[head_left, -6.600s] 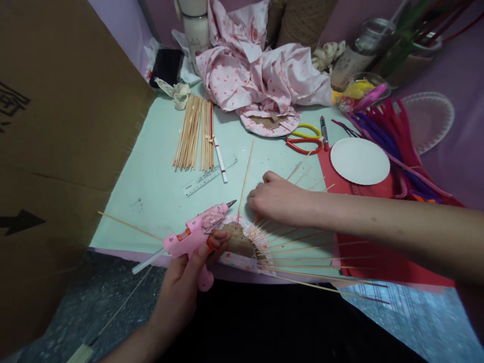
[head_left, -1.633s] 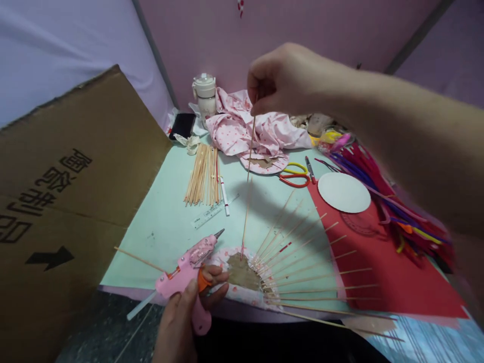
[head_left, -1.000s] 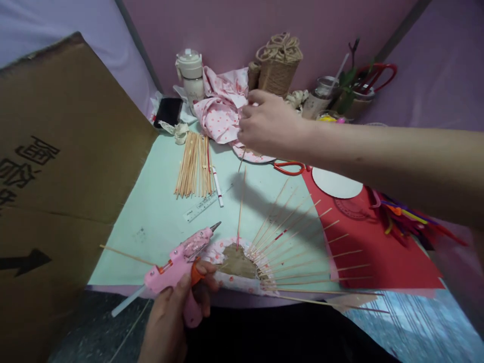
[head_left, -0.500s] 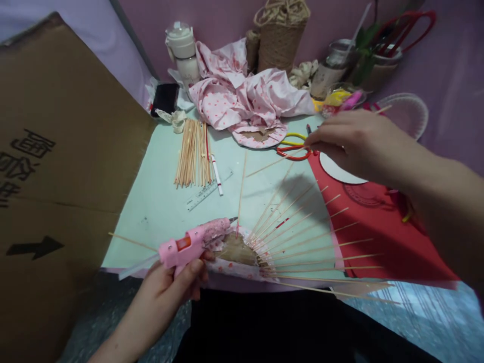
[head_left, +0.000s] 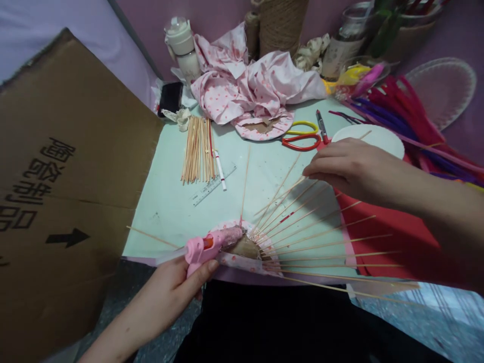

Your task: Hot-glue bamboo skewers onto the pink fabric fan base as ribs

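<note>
My left hand [head_left: 185, 285] is wrapped round a pink glue gun [head_left: 206, 247], whose nozzle meets the edge of a round piece covered in dotted pink fabric [head_left: 242, 259] with a brown middle. Thin wooden sticks [head_left: 321, 247] fan out from that piece, mostly to the right; one points up and another sticks out at the left. Above the fan, my right hand [head_left: 340, 164] pinches a single stick [head_left: 282, 194], its lower end hanging over the upper part of the fan. The tip of the nozzle is hard to make out.
A large cardboard box [head_left: 75, 201] stands at the left. Behind lie a stick bundle [head_left: 198, 151], a ruler [head_left: 215, 185], crumpled fabric [head_left: 260, 91] and scissors [head_left: 302, 141]. At the right are red sheets [head_left: 393, 242], a white disc [head_left: 378, 138] and pipe cleaners [head_left: 412, 116].
My right hand has come down with its stick, closer to the round piece. The glue gun's nozzle has moved down onto the piece's edge. The view has shifted slightly.
</note>
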### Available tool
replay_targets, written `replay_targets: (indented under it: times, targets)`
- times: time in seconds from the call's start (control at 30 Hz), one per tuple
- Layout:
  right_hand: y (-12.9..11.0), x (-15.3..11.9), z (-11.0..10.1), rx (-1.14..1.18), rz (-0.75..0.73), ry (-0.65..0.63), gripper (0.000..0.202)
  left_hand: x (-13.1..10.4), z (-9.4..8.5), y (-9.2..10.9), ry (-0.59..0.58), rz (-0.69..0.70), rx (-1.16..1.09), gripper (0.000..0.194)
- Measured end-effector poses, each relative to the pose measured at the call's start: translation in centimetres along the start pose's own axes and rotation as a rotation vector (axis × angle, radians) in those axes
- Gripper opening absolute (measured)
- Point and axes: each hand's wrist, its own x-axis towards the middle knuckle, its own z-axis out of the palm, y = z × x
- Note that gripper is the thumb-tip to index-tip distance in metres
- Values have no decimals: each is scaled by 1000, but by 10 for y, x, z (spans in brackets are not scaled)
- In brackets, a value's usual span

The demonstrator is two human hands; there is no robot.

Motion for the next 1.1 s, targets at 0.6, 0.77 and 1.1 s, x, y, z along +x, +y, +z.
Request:
replay_targets:
  times: [0.6,0.77,1.1]
  targets:
    - [9,28,52,140,-134,-154,25,0,-6,-2,-80,-25,57,47]
    - [10,30,52,149,-139,-172,25,1,-6,-1,-100,-39,124,52]
    - [5,38,48,147,-134,-258,26,5,-12,8,-228,-64,263,50]
